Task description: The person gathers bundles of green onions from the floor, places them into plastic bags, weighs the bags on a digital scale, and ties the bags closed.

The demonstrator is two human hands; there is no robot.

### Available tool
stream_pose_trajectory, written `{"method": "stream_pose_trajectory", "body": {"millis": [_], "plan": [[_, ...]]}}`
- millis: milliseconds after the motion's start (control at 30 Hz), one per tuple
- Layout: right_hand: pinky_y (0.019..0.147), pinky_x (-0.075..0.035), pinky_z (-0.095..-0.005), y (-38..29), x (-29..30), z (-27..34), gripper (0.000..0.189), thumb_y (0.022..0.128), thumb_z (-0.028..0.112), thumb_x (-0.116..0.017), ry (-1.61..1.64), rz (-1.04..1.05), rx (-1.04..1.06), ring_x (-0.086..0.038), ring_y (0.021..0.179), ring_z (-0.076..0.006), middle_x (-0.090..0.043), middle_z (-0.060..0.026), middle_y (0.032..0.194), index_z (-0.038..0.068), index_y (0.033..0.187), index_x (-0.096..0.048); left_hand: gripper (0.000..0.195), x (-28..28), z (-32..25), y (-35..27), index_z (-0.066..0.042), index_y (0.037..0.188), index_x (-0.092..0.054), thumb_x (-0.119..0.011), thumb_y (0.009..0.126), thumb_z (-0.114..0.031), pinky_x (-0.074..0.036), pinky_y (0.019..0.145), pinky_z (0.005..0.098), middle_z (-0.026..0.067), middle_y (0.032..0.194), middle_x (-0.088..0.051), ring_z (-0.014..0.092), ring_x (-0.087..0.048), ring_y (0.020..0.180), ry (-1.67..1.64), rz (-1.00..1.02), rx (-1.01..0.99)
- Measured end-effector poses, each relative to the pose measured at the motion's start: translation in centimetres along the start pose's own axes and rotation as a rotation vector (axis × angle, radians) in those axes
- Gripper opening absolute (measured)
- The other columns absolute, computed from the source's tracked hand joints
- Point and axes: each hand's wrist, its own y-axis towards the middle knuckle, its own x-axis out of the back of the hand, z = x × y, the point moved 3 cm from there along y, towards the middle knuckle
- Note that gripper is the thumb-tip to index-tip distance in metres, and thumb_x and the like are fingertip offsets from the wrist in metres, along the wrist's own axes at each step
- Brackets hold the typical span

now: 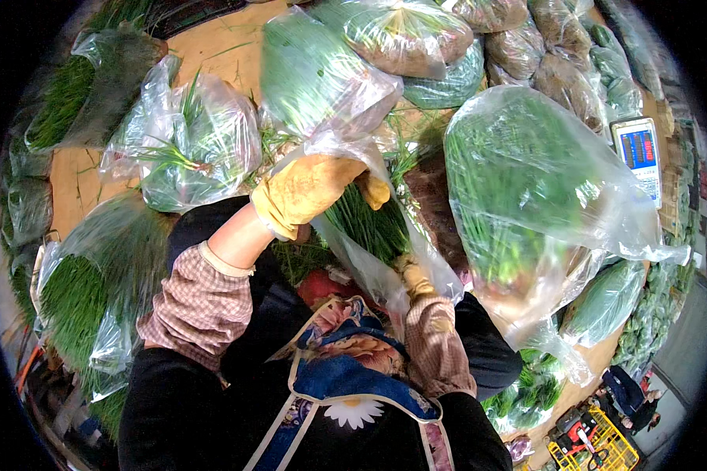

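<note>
My left hand (315,185), in a yellow work glove, grips the gathered rim of a clear plastic bag (371,288) above my lap. Inside the bag's mouth lies a bunch of long green stalks (368,221), which look like chives or spring onions. My right hand (417,277), gloved too, is at the lower end of that bunch, partly behind the plastic; its fingers are hard to make out. Just beyond my left hand stands a filled bag of green stalks (324,76). To the right lies a large clear bag of spring onions (518,188).
A digital scale (639,156) with a lit display stands at the far right. Bags of greens (206,141) lie at the left, and brown-looking filled bags (565,88) at the upper right. A yellow cart (595,441) and people (630,397) show at the lower right.
</note>
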Motion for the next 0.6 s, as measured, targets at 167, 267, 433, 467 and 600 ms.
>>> {"method": "stream_pose_trajectory", "body": {"millis": [167,267,433,467,600], "plan": [[0.086,-0.043,-0.0339,-11.0,12.4,17.2,0.026,0.082,0.013,-0.053,0.748,0.393,0.212,-0.056,0.097,-0.0277,-0.057,-0.0176,0.106,-0.001,0.104,-0.058,0.024,-0.1,0.6,-0.7,-0.001,0.094,-0.059,-0.042,0.083,-0.013,-0.044,0.076,0.0316,0.0109,0.088,-0.063,0.025,-0.06,0.084,-0.129,0.065,0.204],[0.077,-0.046,-0.0316,-14.3,22.1,23.1,0.026,0.08,0.014,-0.054,0.665,0.007,0.574,-0.058,0.081,-0.0178,-0.06,-0.0138,0.098,-0.006,0.097,-0.059,0.033,-0.5,0.2,0.9,-0.001,0.108,-0.056,-0.045,0.078,-0.008,-0.042,0.083,0.03,0.0123,0.103,-0.061,0.024,-0.058,0.088,-0.282,0.242,0.369],[0.079,-0.044,-0.0348,-15.0,26.4,26.3,0.048,0.08,0.025,-0.056,-0.226,-0.841,0.63,-0.058,0.089,-0.0213,-0.06,-0.0189,0.101,-0.005,0.116,-0.047,0.031,-1.1,-0.9,2.0,0.002,0.101,-0.056,-0.035,0.091,-0.018,-0.045,0.077,0.0293,0.0098,0.095,-0.063,0.017,-0.061,0.08,-0.139,0.048,0.173],[0.08,-0.045,-0.0347,-17.1,26.2,26.2,0.046,0.08,0.023,-0.056,0.335,-0.585,0.685,-0.058,0.09,-0.0231,-0.06,-0.0164,0.102,-0.004,0.117,-0.047,0.03,-2.0,-0.5,2.2,0.002,0.103,-0.055,-0.036,0.091,-0.018,-0.046,0.075,0.0295,0.0104,0.098,-0.061,0.017,-0.061,0.08,-0.674,0.009,0.396],[0.076,-0.047,-0.0287,-26.7,31.3,20.4,0.025,0.086,0.013,-0.046,1.113,-1.207,0.603,-0.059,0.083,-0.0196,-0.06,-0.0142,0.093,-0.005,0.104,-0.052,0.023,-3.4,-0.2,2.9,0.0,0.099,-0.058,-0.053,0.086,-0.018,-0.046,0.069,0.0252,0.0055,0.084,-0.061,0.013,-0.058,0.075,-0.938,-0.086,0.67]]}}
